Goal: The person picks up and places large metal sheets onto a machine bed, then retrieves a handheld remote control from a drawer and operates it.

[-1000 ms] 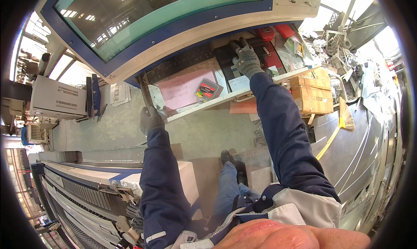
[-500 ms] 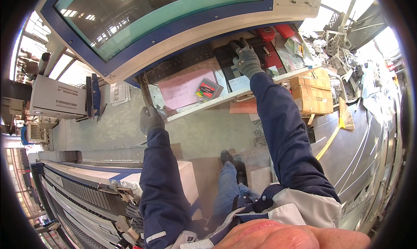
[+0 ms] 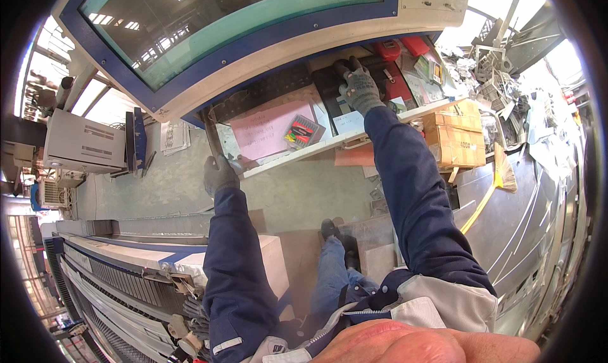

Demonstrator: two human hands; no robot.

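Note:
A pulled-out drawer (image 3: pixel 303 154) with a pale front edge sits beneath a machine's window. My left hand (image 3: pixel 220 175), in a dark grey glove, is closed at the drawer's left front corner. Inside the drawer, my right hand (image 3: pixel 361 92), in a grey glove with dark fingertips, lies over a flat black case (image 3: pixel 327 95). Its fingers are apart and bent forward, and their tips are partly lost against the dark case. Between the hands, a clear plastic box (image 3: pixel 304 132) with red, yellow and green contents rests on a pink handwritten sheet (image 3: pixel 263 132).
Red cases (image 3: pixel 415 45) lie at the drawer's far right. Above it is the machine's blue-framed window (image 3: pixel 240 40). A cardboard box (image 3: pixel 455 135) and a yellow broom (image 3: pixel 486 195) are to the right. A long machine bed (image 3: pixel 126 268) runs along the lower left.

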